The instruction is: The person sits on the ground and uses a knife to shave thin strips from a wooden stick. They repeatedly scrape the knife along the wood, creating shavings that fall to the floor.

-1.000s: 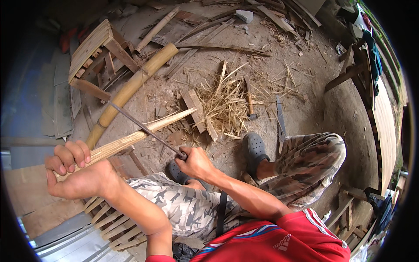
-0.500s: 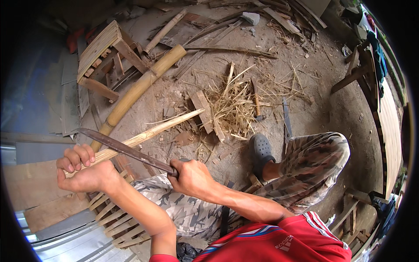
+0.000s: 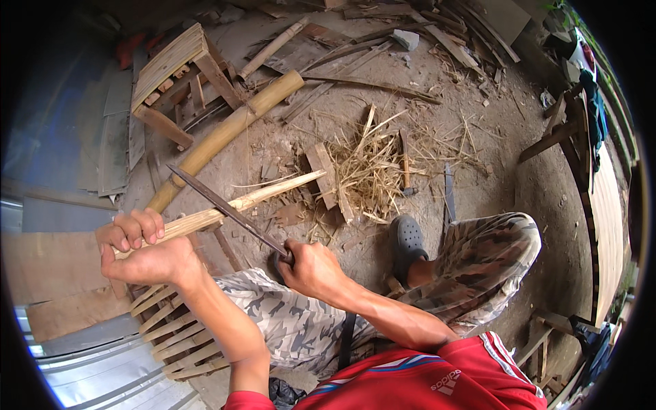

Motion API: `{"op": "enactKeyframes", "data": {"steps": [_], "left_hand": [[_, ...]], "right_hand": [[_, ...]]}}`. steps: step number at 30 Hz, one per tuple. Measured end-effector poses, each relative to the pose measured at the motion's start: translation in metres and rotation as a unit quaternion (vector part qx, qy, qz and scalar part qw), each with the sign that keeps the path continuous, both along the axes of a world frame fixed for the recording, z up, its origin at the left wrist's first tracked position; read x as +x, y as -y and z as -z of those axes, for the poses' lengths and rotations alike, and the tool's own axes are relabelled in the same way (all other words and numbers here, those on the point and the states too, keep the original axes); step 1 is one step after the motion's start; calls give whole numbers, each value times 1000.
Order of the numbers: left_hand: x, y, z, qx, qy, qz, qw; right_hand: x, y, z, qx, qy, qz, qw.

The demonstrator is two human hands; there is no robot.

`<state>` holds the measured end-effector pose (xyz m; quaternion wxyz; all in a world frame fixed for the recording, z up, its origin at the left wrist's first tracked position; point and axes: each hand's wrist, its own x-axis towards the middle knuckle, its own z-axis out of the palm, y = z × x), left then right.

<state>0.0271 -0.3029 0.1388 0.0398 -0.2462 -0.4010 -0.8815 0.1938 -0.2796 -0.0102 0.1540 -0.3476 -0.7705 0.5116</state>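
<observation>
My left hand (image 3: 140, 249) grips the near end of a pale bamboo stick (image 3: 263, 197) that slants up and right to a small wood block (image 3: 322, 174) on the ground. My right hand (image 3: 311, 270) holds the handle of a long dark knife (image 3: 225, 208). The blade lies across the stick, its tip pointing up and left. Thin shavings curl off the stick beside the blade.
A thick bamboo pole (image 3: 225, 133) lies behind the stick, next to a small wooden stool (image 3: 178, 75). A heap of bamboo shavings (image 3: 372, 167) covers the dirt ahead. My shoe (image 3: 408, 240) rests on the ground; a slatted bamboo frame (image 3: 171, 328) is under my knee.
The knife blade has swung up and right along the stick, away from my left hand. My right hand rose slightly. The left hand kept its grip.
</observation>
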Motion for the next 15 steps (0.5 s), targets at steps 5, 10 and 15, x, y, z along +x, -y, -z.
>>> {"op": "enactKeyframes", "data": {"steps": [5, 10, 15], "left_hand": [[14, -1, 3, 8, -9, 30, 999], [16, -3, 2, 11, -2, 12, 1000], [23, -9, 2, 32, -20, 54, 998]], "right_hand": [[3, 1, 4, -3, 0, 25, 1000], [13, 2, -31, 15, 2, -10, 1000], [10, -22, 0, 2, 34, 20, 999]]}}
